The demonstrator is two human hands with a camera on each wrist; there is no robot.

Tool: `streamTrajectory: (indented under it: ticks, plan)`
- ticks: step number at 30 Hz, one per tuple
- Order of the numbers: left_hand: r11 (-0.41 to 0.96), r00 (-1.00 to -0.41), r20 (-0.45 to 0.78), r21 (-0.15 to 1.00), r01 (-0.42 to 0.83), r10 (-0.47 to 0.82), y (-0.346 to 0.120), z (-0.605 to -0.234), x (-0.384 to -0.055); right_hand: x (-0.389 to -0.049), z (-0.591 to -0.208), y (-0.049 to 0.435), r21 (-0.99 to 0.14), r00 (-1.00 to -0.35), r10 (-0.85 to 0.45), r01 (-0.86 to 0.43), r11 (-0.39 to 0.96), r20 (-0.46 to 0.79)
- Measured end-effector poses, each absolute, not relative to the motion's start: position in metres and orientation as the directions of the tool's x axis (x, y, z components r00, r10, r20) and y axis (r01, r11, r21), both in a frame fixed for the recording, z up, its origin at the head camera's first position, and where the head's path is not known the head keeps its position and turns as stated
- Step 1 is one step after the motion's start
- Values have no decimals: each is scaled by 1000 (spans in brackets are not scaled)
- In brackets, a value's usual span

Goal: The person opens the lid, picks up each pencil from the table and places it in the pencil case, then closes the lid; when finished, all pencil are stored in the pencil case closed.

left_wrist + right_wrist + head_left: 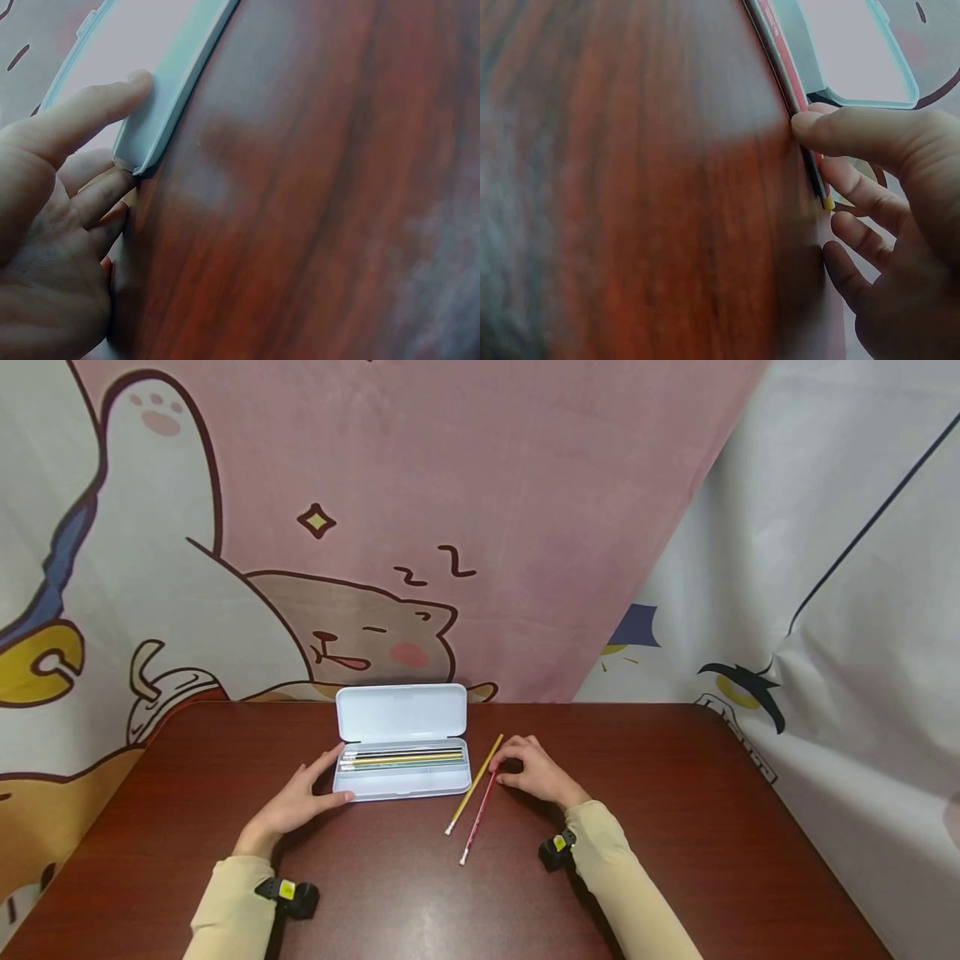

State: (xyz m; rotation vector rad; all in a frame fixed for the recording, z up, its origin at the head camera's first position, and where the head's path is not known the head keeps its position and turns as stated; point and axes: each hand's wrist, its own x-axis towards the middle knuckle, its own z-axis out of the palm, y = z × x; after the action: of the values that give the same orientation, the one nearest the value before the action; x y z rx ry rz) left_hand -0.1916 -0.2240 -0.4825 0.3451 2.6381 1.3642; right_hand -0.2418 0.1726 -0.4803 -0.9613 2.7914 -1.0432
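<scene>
A white pencil case (408,789) lies with its lid (401,714) raised at the back, several pencils (405,758) in a row inside. My left hand (296,802) holds its left end, the thumb (112,105) over the front corner and the other fingers by the end wall. Right of the case, my right hand (534,770) pinches a red pencil (478,822) near its far end, between thumb and fingers. The white eraser end of that pencil points towards me. Just left of it lies a yellow pencil (472,789), slanted the same way.
The dark red wooden table (720,860) reaches back to a cloth (540,568) printed with cartoon animals. Black wrist cameras are strapped over both sleeves (622,868).
</scene>
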Motion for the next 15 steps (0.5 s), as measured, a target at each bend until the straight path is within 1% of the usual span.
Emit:
streamTrajectory:
  ticks: [5, 10, 15]
  plan:
    - [557, -962, -33, 820, 129, 271, -224, -483, -191, -239, -479, 173, -600, -820, -548, -524, 605, 164]
    - [562, -962, -28, 816, 135, 271, -224, -483, -191, -237, -477, 174, -573, -787, -602, -558, 600, 136]
    - [563, -961, -7, 812, 155, 275, -224, -483, -191, -236, -475, 176, -573, -753, -648, -581, 578, 109]
